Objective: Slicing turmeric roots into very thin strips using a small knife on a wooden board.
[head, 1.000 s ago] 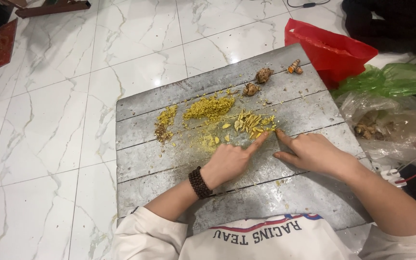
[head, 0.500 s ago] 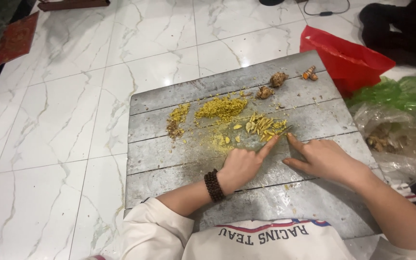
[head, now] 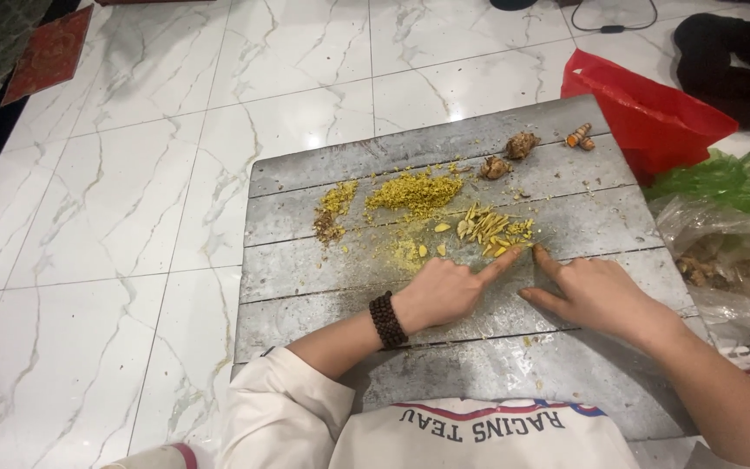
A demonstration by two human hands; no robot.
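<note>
Left hand [head: 444, 291], right hand [head: 596, 291] — fingertips at yellow slices [head: 490, 227].

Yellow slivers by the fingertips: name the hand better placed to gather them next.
Left, probably. The left hand has its forefinger stretched out to the edge of the yellow slivers. The right hand lies flat on the grey board, its fingertip just short of them.

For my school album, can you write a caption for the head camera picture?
Both hands, left hand and right hand, point index fingers at yellow sliced pieces on a grey wooden board.
</note>
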